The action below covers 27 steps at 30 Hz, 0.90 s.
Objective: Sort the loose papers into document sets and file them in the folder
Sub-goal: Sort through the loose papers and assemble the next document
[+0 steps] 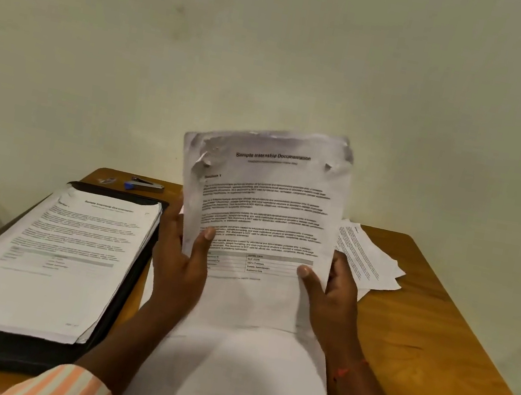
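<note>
Papers (257,224) upright, wooden table (437,333), pale wall (279,44)

two hands: the left hand (180,261) and the right hand (333,292). one held sheaf of papers (259,218), headed "sample internship documentation"; how many sheets it has cannot be told. one black folder (122,281), with one stack of papers (43,256) on it. two spreads of loose papers on the wooden table (434,350): near sheets (231,376) and far sheets (366,261). one stapler (144,184) with a blue end. one small clear item (107,180), too small to name. one red wrist thread (348,369). one striped sleeve (62,387).
</note>
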Each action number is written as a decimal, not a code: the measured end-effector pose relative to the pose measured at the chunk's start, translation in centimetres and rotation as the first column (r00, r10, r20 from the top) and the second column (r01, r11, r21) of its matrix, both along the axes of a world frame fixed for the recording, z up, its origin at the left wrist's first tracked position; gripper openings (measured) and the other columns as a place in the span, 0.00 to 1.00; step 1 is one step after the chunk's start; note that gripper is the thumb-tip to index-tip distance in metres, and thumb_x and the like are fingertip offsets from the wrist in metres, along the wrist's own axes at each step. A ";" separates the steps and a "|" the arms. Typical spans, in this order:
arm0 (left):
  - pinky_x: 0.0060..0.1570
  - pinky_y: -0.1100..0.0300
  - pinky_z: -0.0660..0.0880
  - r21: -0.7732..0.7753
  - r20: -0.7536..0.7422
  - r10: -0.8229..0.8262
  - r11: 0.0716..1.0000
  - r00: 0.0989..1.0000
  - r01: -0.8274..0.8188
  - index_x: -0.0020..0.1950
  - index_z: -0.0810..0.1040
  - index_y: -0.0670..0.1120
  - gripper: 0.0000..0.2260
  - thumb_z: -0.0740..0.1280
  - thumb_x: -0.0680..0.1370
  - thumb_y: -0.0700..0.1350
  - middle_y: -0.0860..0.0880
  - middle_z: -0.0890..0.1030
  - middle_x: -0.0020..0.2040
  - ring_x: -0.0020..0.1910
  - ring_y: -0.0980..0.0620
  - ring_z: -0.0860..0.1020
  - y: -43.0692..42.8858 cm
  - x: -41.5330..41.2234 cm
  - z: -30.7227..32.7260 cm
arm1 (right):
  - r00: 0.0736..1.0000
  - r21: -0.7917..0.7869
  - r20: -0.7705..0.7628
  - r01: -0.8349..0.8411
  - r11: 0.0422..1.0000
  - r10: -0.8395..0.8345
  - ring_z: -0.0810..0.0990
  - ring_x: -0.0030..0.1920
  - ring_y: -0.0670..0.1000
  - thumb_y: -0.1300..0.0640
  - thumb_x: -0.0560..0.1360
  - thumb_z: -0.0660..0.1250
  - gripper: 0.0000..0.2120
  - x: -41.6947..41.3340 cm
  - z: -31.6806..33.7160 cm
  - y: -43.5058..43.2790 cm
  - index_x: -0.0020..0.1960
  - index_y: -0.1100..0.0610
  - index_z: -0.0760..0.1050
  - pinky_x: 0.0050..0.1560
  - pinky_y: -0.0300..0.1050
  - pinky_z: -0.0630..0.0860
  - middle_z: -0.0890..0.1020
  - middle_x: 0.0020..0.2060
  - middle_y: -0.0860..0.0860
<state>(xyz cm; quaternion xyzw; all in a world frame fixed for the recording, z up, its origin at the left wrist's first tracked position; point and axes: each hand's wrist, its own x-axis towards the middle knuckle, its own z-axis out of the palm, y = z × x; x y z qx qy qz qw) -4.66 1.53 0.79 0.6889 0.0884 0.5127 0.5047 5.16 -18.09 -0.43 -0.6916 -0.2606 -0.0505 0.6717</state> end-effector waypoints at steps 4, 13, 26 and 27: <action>0.52 0.76 0.74 0.075 0.105 0.016 0.997 0.994 -0.024 0.69 0.65 0.36 0.18 0.65 0.81 0.37 0.74 0.74 0.60 0.60 0.72 0.74 0.3 0.1 0.1 | 1.000 0.145 -0.003 0.017 0.989 -0.017 0.82 0.57 0.42 0.57 0.78 0.68 0.13 -1.0 0.7 0.5 0.59 0.45 0.72 0.46 0.37 0.82 0.81 0.55 0.38; 0.55 0.42 0.82 -0.265 -0.204 -0.212 0.952 0.956 0.154 0.67 0.69 0.62 0.17 0.65 0.79 0.59 0.56 0.80 0.64 0.60 0.50 0.82 1.5 2.4 -4.3 | 0.997 -0.118 -0.075 -0.046 0.992 0.037 0.73 0.69 0.40 0.50 0.82 0.64 0.21 0.3 -2.6 1.5 0.74 0.47 0.67 0.73 0.47 0.69 0.76 0.68 0.40; 0.57 0.54 0.77 -0.189 -0.428 -0.151 0.979 0.891 0.075 0.66 0.68 0.56 0.12 0.64 0.84 0.49 0.55 0.76 0.62 0.58 0.52 0.77 1.6 3.1 -4.9 | 0.997 -0.291 -0.015 0.063 0.954 -0.071 0.73 0.69 0.51 0.56 0.84 0.61 0.18 -0.1 -3.2 2.1 0.73 0.57 0.67 0.69 0.45 0.70 0.75 0.69 0.50; 0.57 0.55 0.76 -0.168 -0.437 -0.144 0.983 0.888 0.077 0.68 0.68 0.54 0.13 0.64 0.84 0.49 0.54 0.76 0.63 0.58 0.52 0.76 1.2 2.8 -4.5 | 0.996 -0.297 -0.014 0.078 0.952 -0.086 0.74 0.69 0.52 0.55 0.84 0.61 0.18 -0.6 -2.6 1.8 0.73 0.57 0.67 0.69 0.48 0.71 0.75 0.69 0.50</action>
